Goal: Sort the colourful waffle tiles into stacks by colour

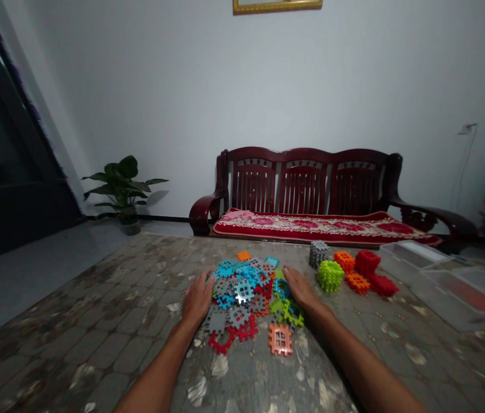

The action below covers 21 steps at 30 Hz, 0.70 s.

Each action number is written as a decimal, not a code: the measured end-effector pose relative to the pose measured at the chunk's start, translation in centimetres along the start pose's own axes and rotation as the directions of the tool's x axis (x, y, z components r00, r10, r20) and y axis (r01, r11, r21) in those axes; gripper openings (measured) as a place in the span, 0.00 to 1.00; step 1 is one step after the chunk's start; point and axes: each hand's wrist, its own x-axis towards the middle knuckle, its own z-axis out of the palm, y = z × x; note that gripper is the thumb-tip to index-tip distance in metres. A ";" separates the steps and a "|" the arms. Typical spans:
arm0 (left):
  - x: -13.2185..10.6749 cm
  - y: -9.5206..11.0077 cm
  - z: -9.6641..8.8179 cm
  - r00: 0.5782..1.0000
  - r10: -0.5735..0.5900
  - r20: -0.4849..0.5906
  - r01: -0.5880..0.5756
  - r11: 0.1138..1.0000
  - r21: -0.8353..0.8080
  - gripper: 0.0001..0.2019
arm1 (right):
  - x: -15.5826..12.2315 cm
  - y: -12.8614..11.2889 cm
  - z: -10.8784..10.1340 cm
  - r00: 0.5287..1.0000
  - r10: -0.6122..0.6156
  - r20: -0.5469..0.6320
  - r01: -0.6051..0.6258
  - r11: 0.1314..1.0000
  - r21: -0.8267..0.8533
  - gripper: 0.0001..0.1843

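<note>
A loose heap of interlocking plastic tiles (242,291) in blue, grey, red, green and orange lies on the patterned tabletop (117,321). At the heap's left edge rests my left hand (198,295), fingers stretched forward and nothing held. My right hand (299,285) lies along the opposite edge, also open, its fingers against or very near the green and blue pieces. One orange window tile (280,339) sits apart at the front of the heap. A single orange tile (243,256) lies at the back.
Right of my right hand stand a grey stack (319,254), a lime-green stack (330,276), orange stacks (344,261) and red stacks (367,263) of tiles. Clear plastic boxes (453,287) are farther right. Behind the table are a wooden bench (302,183) and a potted plant (125,186).
</note>
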 end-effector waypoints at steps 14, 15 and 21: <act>0.7 1.9 2.8 0.997 0.023 0.072 -0.019 0.998 -0.055 0.26 | -2.7 -3.1 1.9 0.978 0.193 -0.080 -0.130 0.863 0.488 0.31; 0.9 2.2 2.9 0.997 0.041 0.065 -0.031 0.990 -0.138 0.26 | -2.8 -3.1 1.9 0.977 0.191 -0.092 -0.123 0.866 0.485 0.29; 1.0 1.4 2.0 0.999 -0.017 -0.050 -0.003 0.932 -0.362 0.24 | -3.1 -3.5 1.3 0.990 0.045 -0.131 -0.005 0.957 0.291 0.18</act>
